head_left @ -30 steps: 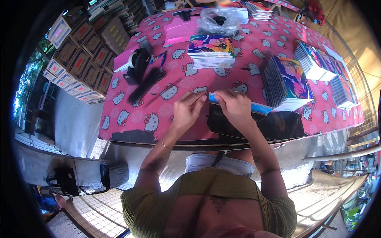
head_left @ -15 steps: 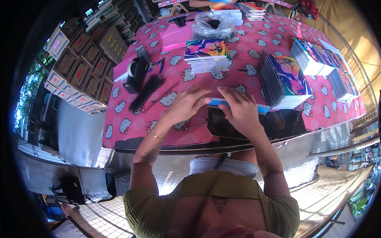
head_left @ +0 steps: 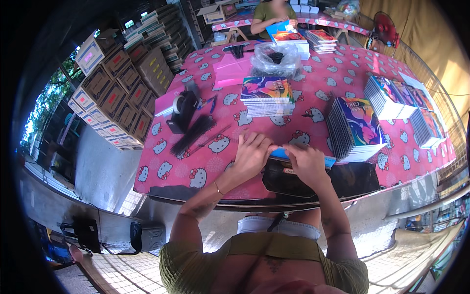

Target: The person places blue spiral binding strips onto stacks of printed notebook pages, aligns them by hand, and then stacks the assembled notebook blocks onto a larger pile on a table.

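Note:
Both my hands are at the near side of the table, on a thin blue-covered notebook (head_left: 329,160) seen nearly edge-on. My left hand (head_left: 252,154) closes its fingertips at the left end of the notebook. Along the top edge, my right hand (head_left: 307,162) pinches with thumb and fingers. Much of the notebook is hidden behind the hands. Below it lies a flat black board or case (head_left: 289,180) at the table's front edge. Just right of my right hand stands a stack of spiral notebooks (head_left: 356,128) with colourful covers.
Left on the pink patterned tablecloth (head_left: 166,169) are a black tape dispenser (head_left: 182,111) and a bundle of thin black coils (head_left: 192,136). Another notebook stack (head_left: 267,95), a plastic bag (head_left: 275,61) and pink sheets (head_left: 231,69) lie farther back. A person (head_left: 273,18) works behind the table.
My left hand's fingers have gone from spread to closed at the notebook's left end. My right fingers have drawn in to a pinch. The view has tilted up, showing more of the other person.

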`<state>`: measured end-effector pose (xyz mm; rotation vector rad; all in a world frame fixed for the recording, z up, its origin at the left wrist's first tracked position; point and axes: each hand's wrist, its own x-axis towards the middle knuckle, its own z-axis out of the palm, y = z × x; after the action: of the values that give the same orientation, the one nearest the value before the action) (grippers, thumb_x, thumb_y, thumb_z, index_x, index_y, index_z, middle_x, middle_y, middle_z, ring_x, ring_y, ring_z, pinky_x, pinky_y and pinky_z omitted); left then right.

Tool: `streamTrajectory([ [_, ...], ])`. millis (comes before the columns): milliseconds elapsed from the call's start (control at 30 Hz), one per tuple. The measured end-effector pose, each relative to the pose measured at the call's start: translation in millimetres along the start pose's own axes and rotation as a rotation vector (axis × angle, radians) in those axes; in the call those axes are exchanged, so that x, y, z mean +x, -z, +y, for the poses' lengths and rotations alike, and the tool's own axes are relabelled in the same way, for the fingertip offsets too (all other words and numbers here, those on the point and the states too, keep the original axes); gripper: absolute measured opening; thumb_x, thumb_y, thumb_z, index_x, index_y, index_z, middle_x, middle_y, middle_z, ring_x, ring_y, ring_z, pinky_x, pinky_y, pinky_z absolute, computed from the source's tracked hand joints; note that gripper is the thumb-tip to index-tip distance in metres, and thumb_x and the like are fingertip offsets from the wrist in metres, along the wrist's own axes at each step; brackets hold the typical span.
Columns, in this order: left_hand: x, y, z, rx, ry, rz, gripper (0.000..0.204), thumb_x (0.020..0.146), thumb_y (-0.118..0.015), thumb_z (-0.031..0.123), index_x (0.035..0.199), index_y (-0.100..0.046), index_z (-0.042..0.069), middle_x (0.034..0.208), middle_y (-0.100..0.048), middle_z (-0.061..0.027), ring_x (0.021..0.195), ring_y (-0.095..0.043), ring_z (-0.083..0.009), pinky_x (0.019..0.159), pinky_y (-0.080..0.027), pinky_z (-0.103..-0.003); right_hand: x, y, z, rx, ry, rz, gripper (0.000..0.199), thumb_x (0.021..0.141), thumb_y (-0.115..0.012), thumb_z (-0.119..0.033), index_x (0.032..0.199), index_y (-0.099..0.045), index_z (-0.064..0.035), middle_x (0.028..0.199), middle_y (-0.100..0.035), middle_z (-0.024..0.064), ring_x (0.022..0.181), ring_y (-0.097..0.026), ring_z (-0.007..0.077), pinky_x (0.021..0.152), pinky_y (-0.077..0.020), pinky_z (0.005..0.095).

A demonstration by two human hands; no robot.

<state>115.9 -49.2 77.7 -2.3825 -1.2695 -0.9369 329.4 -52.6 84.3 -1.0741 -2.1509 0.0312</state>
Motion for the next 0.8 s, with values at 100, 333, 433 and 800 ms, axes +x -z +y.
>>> streamTrajectory([
  [100,1,6,-12,-0.573,0.358,-0.315,0.022,0.093,-0.069,0.025,0.106,-0.068,0.007,0.095,-0.062,-0.0080,0.101,-0.059,-0.0273,0.093,-0.040,-0.054,1,3,-3,0.002,0.012,0.012,0.013,0.088,-0.068,-0.015,0.101,-0.071,-0.0137,0.082,-0.069,0.0058,0.068,-0.069,0.0293,0.063,-0.0526,0.0419],
  [333,-4,5,17,0.013,0.102,-0.175,0.068,0.094,-0.062,0.047,0.139,-0.052,-0.002,0.140,-0.050,-0.0231,0.134,-0.045,-0.0420,0.106,-0.030,-0.066,3,3,-2,-0.007,-0.021,-0.058,0.017,0.089,-0.068,-0.013,0.106,-0.073,-0.0133,0.091,-0.072,0.0064,0.075,-0.070,0.0301,0.063,-0.0544,0.0424],
  [433,-60,-31,47,0.165,0.156,-0.167,0.090,0.093,-0.059,0.056,0.151,-0.035,-0.008,0.160,-0.032,-0.0255,0.149,-0.029,-0.0423,0.115,-0.016,-0.071,-2,-2,1,-0.034,0.002,-0.021,0.016,0.089,-0.067,-0.014,0.104,-0.071,-0.0130,0.089,-0.071,0.0063,0.070,-0.069,0.0296,0.064,-0.0540,0.0420],
  [800,-29,-10,51,-0.044,0.237,-0.222,0.090,0.091,-0.063,0.049,0.152,-0.031,-0.008,0.162,-0.027,-0.0278,0.151,-0.022,-0.0469,0.113,-0.010,-0.076,-20,29,12,-0.164,-0.021,-0.123,0.030,0.089,-0.068,-0.017,0.119,-0.069,-0.0172,0.093,-0.073,0.0057,0.077,-0.071,0.0293,0.071,-0.0554,0.0438],
])
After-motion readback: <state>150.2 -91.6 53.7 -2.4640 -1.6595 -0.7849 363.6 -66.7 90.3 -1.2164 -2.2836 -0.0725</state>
